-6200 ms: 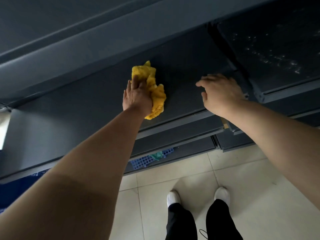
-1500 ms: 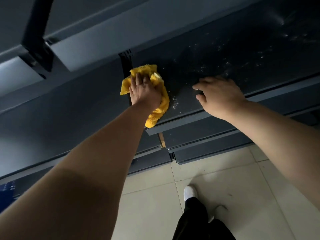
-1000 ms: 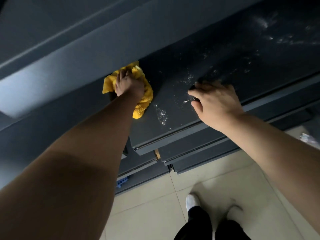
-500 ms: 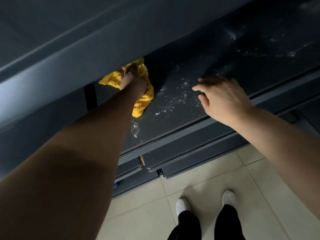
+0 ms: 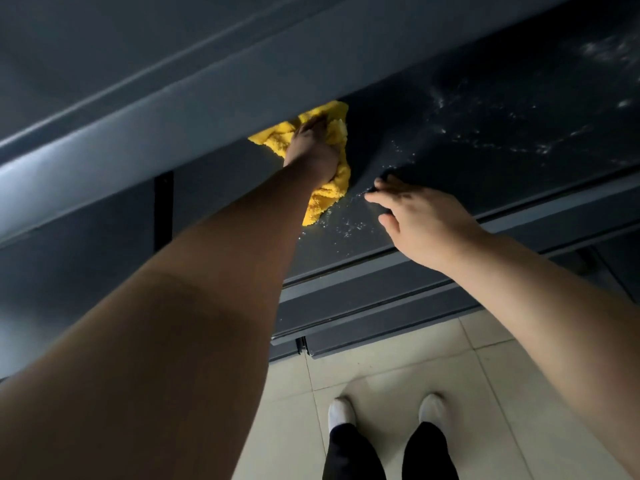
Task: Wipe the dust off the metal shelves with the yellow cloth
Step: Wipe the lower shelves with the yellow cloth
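Observation:
My left hand (image 5: 311,147) presses the crumpled yellow cloth (image 5: 327,197) flat against a dark metal shelf (image 5: 485,161), reaching far back under the lip of the shelf above. Part of the cloth sticks out beyond my fingers and part trails toward me. White dust specks lie on the shelf to the right of the cloth and further right. My right hand (image 5: 422,223) rests on the same shelf near its front edge, palm down, fingers spread, holding nothing.
The shelf above (image 5: 173,109) overhangs the back of the working shelf. Lower shelf edges (image 5: 363,306) step out below. A dark upright post (image 5: 162,209) stands at the left. Pale floor tiles (image 5: 485,393) and my two white shoes are beneath.
My left hand has pushed the cloth to the right and further back along the shelf. My right hand has stayed on the shelf near the front edge. The view has shifted to the right.

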A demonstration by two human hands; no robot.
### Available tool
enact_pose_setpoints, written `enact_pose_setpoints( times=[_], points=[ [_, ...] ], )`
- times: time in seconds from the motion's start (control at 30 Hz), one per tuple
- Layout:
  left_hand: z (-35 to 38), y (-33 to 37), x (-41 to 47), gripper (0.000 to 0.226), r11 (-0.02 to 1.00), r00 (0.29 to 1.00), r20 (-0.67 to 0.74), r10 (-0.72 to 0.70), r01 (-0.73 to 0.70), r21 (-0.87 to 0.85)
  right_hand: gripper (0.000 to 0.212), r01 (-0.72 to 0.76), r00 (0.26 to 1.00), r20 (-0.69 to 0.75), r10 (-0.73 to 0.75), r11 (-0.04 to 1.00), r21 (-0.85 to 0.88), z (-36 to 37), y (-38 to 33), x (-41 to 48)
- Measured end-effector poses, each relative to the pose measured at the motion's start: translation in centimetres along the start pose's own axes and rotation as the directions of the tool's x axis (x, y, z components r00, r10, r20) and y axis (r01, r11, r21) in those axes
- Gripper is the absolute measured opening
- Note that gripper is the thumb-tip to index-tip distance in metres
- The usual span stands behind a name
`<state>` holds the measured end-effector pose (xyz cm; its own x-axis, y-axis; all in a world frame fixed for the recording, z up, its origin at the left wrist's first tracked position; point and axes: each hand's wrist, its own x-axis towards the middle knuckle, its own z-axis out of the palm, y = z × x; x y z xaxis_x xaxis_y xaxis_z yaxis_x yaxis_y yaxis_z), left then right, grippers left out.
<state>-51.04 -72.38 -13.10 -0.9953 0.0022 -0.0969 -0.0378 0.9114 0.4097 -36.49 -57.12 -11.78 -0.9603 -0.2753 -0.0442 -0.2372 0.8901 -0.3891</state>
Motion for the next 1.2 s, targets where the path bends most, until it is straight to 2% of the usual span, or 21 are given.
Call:
enact_pose_setpoints(
  times=[0.33,0.53,0.83,1.03,1.2],
  points=[
    [-0.2,-1.5,-6.2,0.053,0.994,0.997,-0.028,0.076,-0.073,0.084,0.047,0.021,0.999,0.028,-0.017,0.989,-0.146,0.8,-0.5,0.0],
    [-1.9,-4.6,-8.3,0.054,0.991,1.000,-0.028,0.000,0.003,0.134,0.054,-0.059,0.998,0.001,0.062,0.963,-0.264,0.6,-3.4,-0.7],
    [-4.6,-10.9,-11.3,0.057,0.992,0.997,-0.007,-0.080,0.081,0.101,0.044,0.003,0.998,0.055,0.015,0.950,-0.312,1.8,-7.8,-1.3],
    [-6.1,-14.7,-13.0,0.055,0.982,0.987,-0.023,-0.159,0.160,0.099,0.050,-0.025,0.996,0.080,0.050,0.960,-0.279,2.2,-8.2,-1.1],
    [-5.9,-15.3,-14.1,0.054,0.949,0.952,-0.065,-0.300,0.304,0.078,0.054,-0.040,0.991,0.117,0.071,0.968,-0.248,2.0,-8.0,-0.9]
  ],
)
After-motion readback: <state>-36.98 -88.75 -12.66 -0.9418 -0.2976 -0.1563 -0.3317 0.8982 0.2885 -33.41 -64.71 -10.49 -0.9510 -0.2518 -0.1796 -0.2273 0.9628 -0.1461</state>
